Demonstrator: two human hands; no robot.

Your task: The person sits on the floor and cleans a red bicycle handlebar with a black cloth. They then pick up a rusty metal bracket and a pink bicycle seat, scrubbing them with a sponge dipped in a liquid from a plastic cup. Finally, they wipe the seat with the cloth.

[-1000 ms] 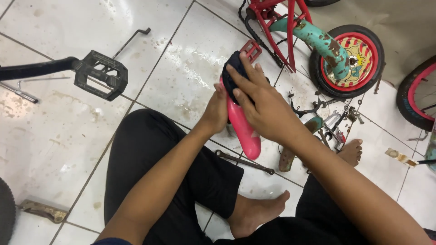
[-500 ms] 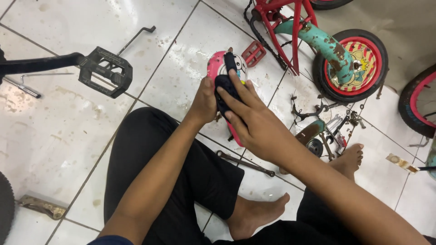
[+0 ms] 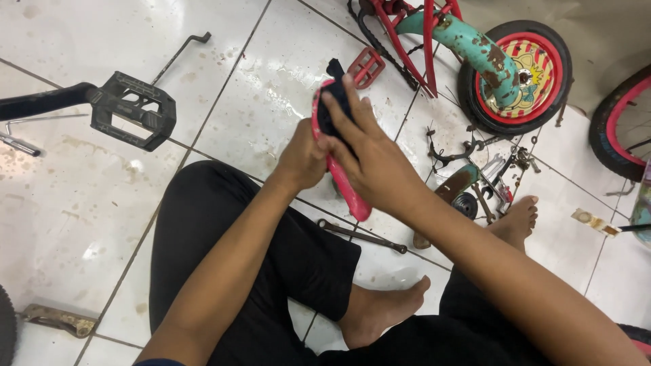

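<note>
Since half a second ago both hands have shifted slightly on the pink curved bike part (image 3: 342, 183), the dark cloth sliding up toward its upper end. Close together, the left hand (image 3: 302, 159) is clamped around the part's middle from the left, while the right hand (image 3: 369, 159) lies flat over it, fingers (image 3: 349, 108) stretched out and pressing a black cloth (image 3: 332, 102) to its face. Much of the part is covered by the hands and cloth, so only its red-pink edge and rounded lower tip show; what it is exactly is hard to make out. At the left edge a black pedal (image 3: 132, 112) sits on a crank arm that is cut off by the frame, and a tyre at the right edge is also cropped. Below is a white tiled floor (image 3: 68, 203), stained and speckled with dirt, on which the person sits cross-legged in black trousers, barefoot. A small red pedal (image 3: 366, 66), a thin metal rod (image 3: 363, 235), loose metal pieces and a child's bicycle wheel (image 3: 519, 71) with a rusty teal fork lie beyond. Held above the floor in front of the knees, the part's long axis runs from upper left, away from the person, down to lower right.
</note>
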